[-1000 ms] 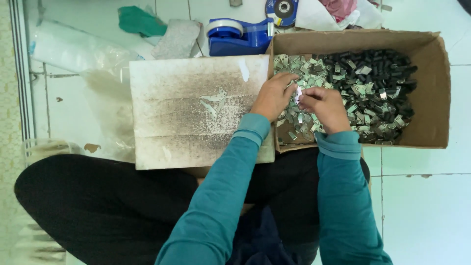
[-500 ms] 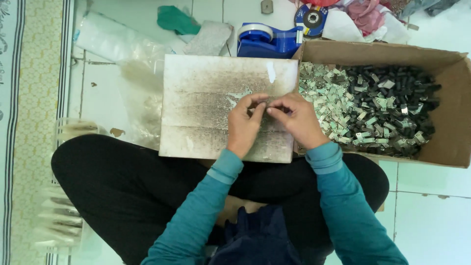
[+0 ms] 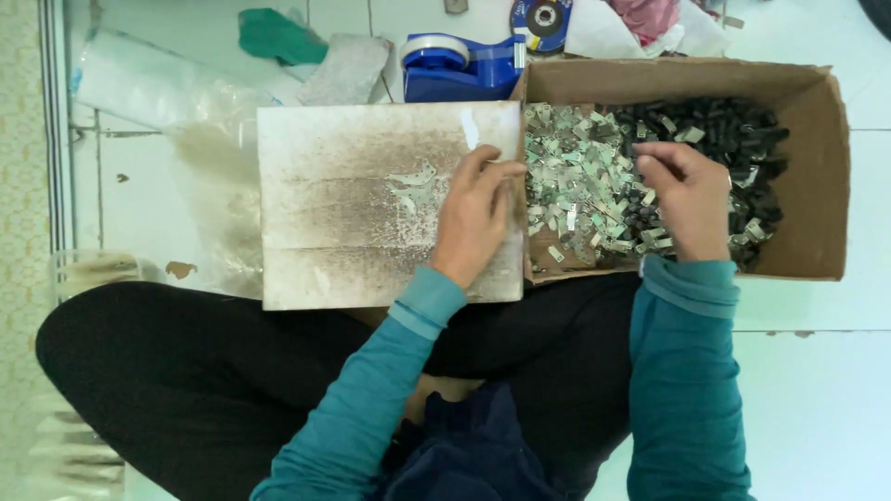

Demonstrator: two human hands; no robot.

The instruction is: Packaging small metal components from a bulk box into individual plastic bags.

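Metal clips [image 3: 580, 199], small and pale, lie heaped in the left half of an open cardboard box [image 3: 817, 176] on the tiled floor [image 3: 817, 390], beside a mass of dark pieces [image 3: 733, 139] filling the right half. Nearest the camera, the person sits cross-legged in dark trousers [image 3: 186, 390] and teal sleeves [image 3: 687, 371]. A stained board [image 3: 343, 250] rests on the lap, its right edge touching the box. The left hand [image 3: 473, 218] lies flat on the board's right edge, fingers [image 3: 497, 176] loosely together and pointing towards the box; whether anything is under them cannot be told. Just left of it, a few clips [image 3: 413, 190] sit in a small cluster on the board. The right hand [image 3: 687, 199] reaches into the box, fingers curled down into the heap where pale and dark pieces meet; what they pinch is hidden. Beyond the board stand a blue tape dispenser [image 3: 459, 65], a grey cloth [image 3: 348, 70], a green rag [image 3: 274, 35] and clear plastic sheeting [image 3: 148, 88]. A grinding disc [image 3: 543, 19] and pink fabric [image 3: 650, 14] lie farthest back.
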